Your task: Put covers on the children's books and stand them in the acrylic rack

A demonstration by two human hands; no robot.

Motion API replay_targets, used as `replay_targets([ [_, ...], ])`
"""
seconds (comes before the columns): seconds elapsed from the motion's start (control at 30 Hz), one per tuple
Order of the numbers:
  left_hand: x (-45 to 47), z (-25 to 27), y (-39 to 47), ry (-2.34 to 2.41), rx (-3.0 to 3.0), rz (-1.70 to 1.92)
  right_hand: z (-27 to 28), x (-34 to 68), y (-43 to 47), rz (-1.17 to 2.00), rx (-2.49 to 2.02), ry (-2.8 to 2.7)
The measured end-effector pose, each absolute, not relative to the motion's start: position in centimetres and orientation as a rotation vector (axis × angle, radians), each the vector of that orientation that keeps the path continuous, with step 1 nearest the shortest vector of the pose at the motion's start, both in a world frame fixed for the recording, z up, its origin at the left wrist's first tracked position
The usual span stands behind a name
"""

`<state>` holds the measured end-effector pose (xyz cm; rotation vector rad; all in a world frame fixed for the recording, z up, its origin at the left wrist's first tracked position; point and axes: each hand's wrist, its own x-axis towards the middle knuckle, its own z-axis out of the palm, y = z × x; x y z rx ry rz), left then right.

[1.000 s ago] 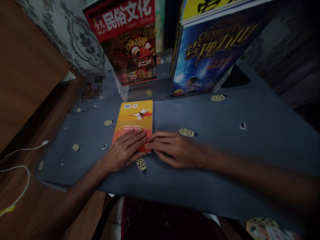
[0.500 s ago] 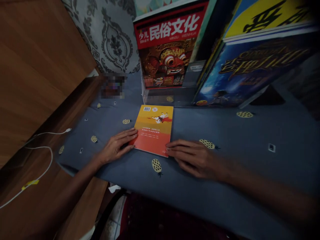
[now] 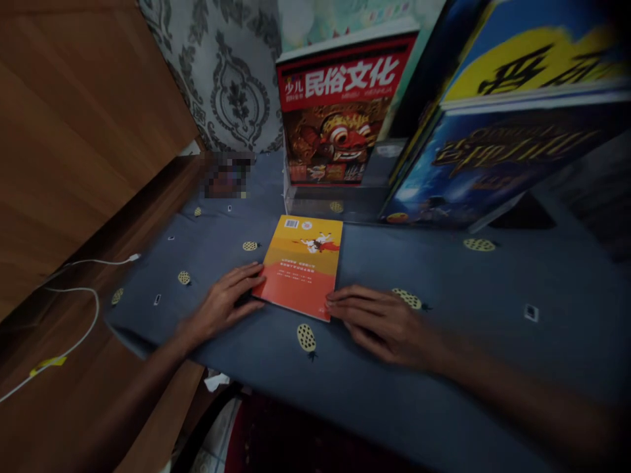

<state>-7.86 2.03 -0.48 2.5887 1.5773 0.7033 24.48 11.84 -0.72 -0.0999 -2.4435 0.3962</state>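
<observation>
A thin booklet (image 3: pixel 298 266) with an orange and yellow back cover lies face down on the cloth-covered table (image 3: pixel 468 355). A barcode and a white horse picture are near its far edge, and its printed lines look upside down. My left hand (image 3: pixel 227 299) lies flat with fingers stretched, fingertips at the booklet's left edge. At its lower right corner, my right hand (image 3: pixel 384 322) has its fingertips pressed together on the corner. The underside of that grip is hidden.
Behind the booklet, a red-topped book (image 3: pixel 345 108) with a mask picture stands in a clear holder (image 3: pixel 315 200). A dark blue book (image 3: pixel 473 157) leans beside it at the right. A white cable (image 3: pixel 96 322) runs along the left, near a wooden panel (image 3: pixel 73 112).
The whole view has shifted, so the table and books sit slightly lower. My left hand has slid a little toward me along the booklet's left edge. My right hand keeps its place at the corner.
</observation>
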Motion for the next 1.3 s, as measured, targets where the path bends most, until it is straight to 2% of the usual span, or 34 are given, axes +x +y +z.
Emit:
replay_targets([
  [0.13, -6.4, -0.4, 3.2, 1.731, 2.424, 0.709, -1.3, 24.2, 12.2, 0.327, -0.353, -2.486],
  [0.3, -5.0, -0.7, 3.5, 1.809, 2.488, 0.684, -1.9, 24.1, 12.7, 0.352, -0.581, -2.587],
  [0.7, -2.5, -0.4, -6.6, 1.666, 2.794, 0.293, -2.4, 29.5, 3.1, 0.302, -0.452, -2.743],
  [0.83, -1.3, 0.2, -8.3, 1.590, 2.895, 0.190, -3.1, 30.3, 0.5, 0.154, -0.336, -2.680],
  [0.93, -0.9, 0.3, -8.7, 1.555, 2.933, 0.266, -2.5, 30.0, -0.6, 0.088, -0.426, -2.641],
  [1.1, -1.7, 1.3, -8.4, 1.414, 2.955, 0.381, -0.4, 29.5, -0.9, 0.179, -0.506, -2.560],
  [1.3, -2.4, 4.7, -5.2, 1.268, 2.635, 0.906, 1.6, 30.2, 1.8, 0.185, -0.372, -2.447],
])
